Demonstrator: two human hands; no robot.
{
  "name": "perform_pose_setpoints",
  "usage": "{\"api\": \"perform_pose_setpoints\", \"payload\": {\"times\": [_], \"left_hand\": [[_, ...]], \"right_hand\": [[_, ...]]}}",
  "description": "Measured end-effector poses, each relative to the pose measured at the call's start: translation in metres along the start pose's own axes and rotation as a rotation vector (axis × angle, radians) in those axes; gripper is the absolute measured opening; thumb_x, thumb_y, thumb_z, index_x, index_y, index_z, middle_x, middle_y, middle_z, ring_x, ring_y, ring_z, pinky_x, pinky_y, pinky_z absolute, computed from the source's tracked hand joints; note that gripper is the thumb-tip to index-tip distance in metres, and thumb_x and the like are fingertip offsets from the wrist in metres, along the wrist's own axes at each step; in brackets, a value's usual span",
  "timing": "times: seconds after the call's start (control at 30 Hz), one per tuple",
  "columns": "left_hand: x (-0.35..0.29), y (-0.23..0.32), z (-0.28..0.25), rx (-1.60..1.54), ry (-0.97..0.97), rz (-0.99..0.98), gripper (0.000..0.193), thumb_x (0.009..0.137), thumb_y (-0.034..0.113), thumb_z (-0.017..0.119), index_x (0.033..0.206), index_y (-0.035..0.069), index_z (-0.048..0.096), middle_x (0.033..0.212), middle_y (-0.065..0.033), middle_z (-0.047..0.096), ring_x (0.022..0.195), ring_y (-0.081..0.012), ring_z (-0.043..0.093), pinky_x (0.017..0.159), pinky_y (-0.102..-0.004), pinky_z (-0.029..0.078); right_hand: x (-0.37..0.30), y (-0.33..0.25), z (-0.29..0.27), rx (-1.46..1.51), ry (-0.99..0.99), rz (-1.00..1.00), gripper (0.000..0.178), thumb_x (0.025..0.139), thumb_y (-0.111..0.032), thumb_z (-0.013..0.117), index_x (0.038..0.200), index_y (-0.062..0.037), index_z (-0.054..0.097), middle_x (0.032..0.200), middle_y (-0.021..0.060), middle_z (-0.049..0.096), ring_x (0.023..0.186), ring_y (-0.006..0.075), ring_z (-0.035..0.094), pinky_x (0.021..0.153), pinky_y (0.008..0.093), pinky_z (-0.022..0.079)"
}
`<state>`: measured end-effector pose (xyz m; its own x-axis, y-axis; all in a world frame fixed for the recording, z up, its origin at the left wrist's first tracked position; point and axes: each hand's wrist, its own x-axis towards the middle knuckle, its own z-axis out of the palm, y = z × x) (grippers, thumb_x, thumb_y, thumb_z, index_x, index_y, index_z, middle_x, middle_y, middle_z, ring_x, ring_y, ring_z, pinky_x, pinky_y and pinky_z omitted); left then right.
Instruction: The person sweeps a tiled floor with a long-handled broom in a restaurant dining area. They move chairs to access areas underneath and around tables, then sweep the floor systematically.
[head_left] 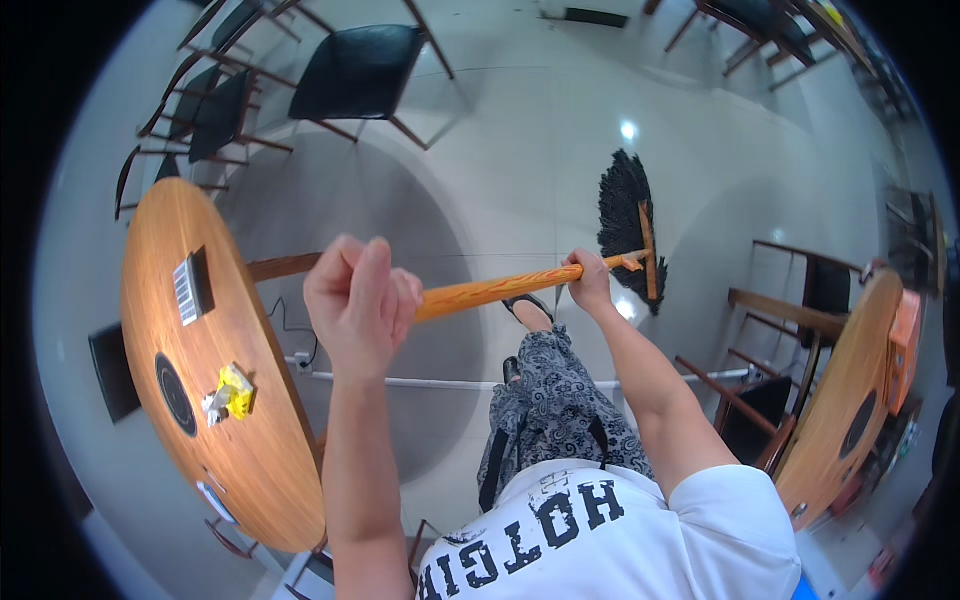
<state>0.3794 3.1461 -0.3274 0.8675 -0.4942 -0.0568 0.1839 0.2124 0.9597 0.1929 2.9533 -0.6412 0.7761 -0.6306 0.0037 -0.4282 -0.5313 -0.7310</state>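
Both my hands are wrapped round the orange-brown wooden handle of a mop [500, 289]. My left hand [355, 305] is closed about the upper end, close to the camera. Farther down the shaft, my right hand [591, 281] grips it just above the head. The mop head [625, 205] is a wide black fringe fixed along a wooden bar [648, 250], and it lies on the floor ahead and to the right. The handle slants from my left hand down to the right.
A round wooden table [270, 430] stands at left, bearing a yellow packet [236, 391] and a dark box [193, 286]. Another table [835, 430] is at right. Black-seated chairs [357, 72] stand ahead left. A white strip [430, 383] crosses the pale tiled floor [530, 150].
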Motion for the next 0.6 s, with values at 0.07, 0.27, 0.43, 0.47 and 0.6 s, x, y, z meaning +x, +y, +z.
{"api": "perform_pose_setpoints", "payload": {"times": [0.07, 0.27, 0.43, 0.47, 0.6], "left_hand": [[-0.001, 0.004, 0.027, 0.012, -0.134, -0.001, 0.036, 0.098, 0.008, 0.051, 0.064, 0.011, 0.038, 0.044, 0.0043, 0.036, 0.033, -0.0047, 0.033, 0.038, -0.0226, 0.033], [-0.055, 0.006, 0.1, 0.049, -0.438, -0.152, 0.033, 0.096, 0.013, 0.057, 0.065, 0.007, 0.046, 0.045, 0.0033, 0.04, 0.032, -0.0056, 0.037, 0.033, -0.022, 0.028], [-0.115, -0.048, 0.153, 0.28, -0.565, -0.332, 0.034, 0.092, 0.019, 0.063, 0.065, 0.005, 0.049, 0.046, 0.0015, 0.044, 0.033, -0.0078, 0.043, 0.031, -0.0227, 0.03], [-0.128, -0.063, 0.158, 0.328, -0.572, -0.391, 0.034, 0.092, 0.02, 0.064, 0.065, 0.005, 0.049, 0.046, 0.0008, 0.044, 0.033, -0.0084, 0.044, 0.031, -0.0227, 0.031], [-0.142, -0.107, 0.164, 0.174, -0.626, -0.45, 0.034, 0.09, 0.022, 0.065, 0.065, 0.006, 0.05, 0.046, 0.0003, 0.046, 0.034, -0.0105, 0.048, 0.031, -0.0244, 0.034]], "right_hand": [[-0.035, 0.006, -0.014, -0.025, 0.013, 0.112, 0.008, 0.08, -0.011, 0.065, 0.078, -0.0072, 0.058, 0.075, 0.0147, 0.062, 0.08, 0.0377, 0.059, 0.071, 0.0481, 0.044], [-0.192, -0.001, -0.043, -0.037, 0.029, 0.391, 0.011, 0.074, -0.009, 0.061, 0.085, -0.0098, 0.061, 0.081, 0.0144, 0.065, 0.085, 0.0377, 0.062, 0.071, 0.0466, 0.045], [-0.34, -0.016, -0.04, 0.093, 0.048, 0.804, 0.009, 0.078, -0.016, 0.063, 0.086, -0.0113, 0.064, 0.084, 0.0128, 0.066, 0.089, 0.0359, 0.062, 0.079, 0.0466, 0.043], [-0.368, -0.022, -0.039, 0.13, 0.01, 0.846, 0.011, 0.079, -0.02, 0.064, 0.086, -0.0118, 0.065, 0.086, 0.0131, 0.067, 0.091, 0.035, 0.062, 0.081, 0.0465, 0.044], [-0.425, -0.029, -0.048, 0.183, -0.073, 0.953, 0.023, 0.08, -0.031, 0.068, 0.098, -0.0167, 0.07, 0.097, 0.0134, 0.069, 0.099, 0.0289, 0.064, 0.093, 0.0434, 0.044]]}}
